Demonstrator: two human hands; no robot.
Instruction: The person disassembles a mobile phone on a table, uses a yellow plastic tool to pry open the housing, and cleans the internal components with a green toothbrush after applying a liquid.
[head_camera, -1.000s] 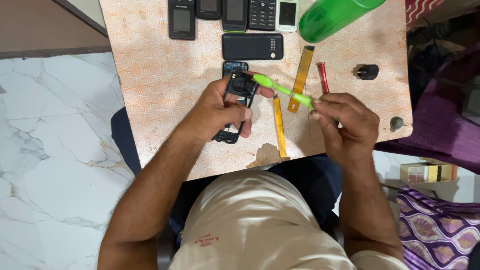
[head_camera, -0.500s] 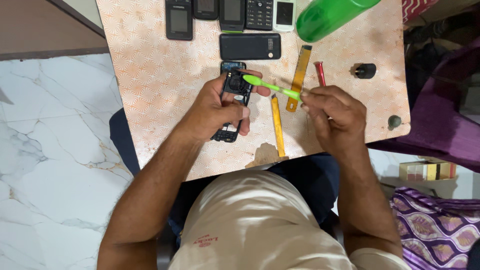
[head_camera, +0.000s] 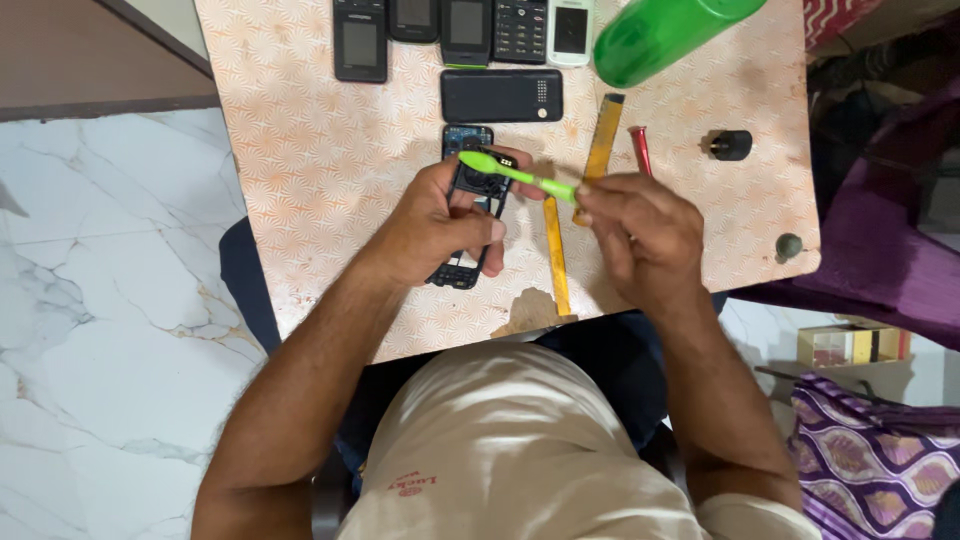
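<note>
My left hand (head_camera: 440, 220) grips an opened black phone frame (head_camera: 472, 190) with its circuit board showing, held just above the patterned table (head_camera: 300, 150). My right hand (head_camera: 640, 235) pinches the handle of a green toothbrush (head_camera: 515, 172). The brush head rests on the upper part of the phone frame. Two yellow strips (head_camera: 553, 255) (head_camera: 603, 135) lie on the table between and beyond my hands.
Several phones (head_camera: 500, 95) lie in a row along the far edge. A green bottle (head_camera: 670, 35) lies at the top right, with a red tool (head_camera: 640, 150), a small black knob (head_camera: 730, 145) and a dark cap (head_camera: 789, 245) nearby. Marble floor is on the left.
The toothbrush head has slid left and up across the phone frame, and my right hand has followed it. My left hand keeps the frame in the same grip.
</note>
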